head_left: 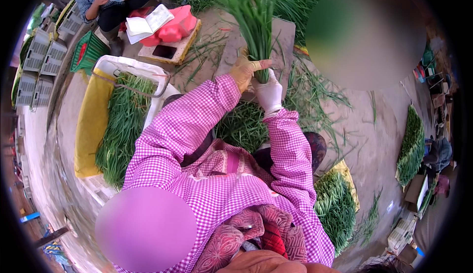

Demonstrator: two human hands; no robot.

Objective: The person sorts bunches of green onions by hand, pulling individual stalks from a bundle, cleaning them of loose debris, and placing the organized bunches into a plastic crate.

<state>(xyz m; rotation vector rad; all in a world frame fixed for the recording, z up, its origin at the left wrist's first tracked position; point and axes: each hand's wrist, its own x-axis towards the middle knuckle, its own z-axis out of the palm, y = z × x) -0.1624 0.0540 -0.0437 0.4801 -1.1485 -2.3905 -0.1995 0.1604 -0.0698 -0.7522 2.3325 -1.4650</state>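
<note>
A bunch of long, flat green chives [253,29] stands upright in front of me, its leaves fanning out at the top. My left hand [245,71], in a yellowish glove, is closed round the lower part of the bunch. Just below it, my right hand [269,93] in a white glove grips the stem end. The stem tips are hidden by the fingers. Both hands are over the near end of a grey board [284,39]. Loose green leaves [244,125] lie in a pile beneath my forearms.
A white-rimmed crate [161,76] full of chives stands at my left. Another pile of chives [295,2] lies beyond the board. A bundle [335,209] rests at my right. An open notebook [150,24] lies on red plastic. A seated person [106,0] holds papers.
</note>
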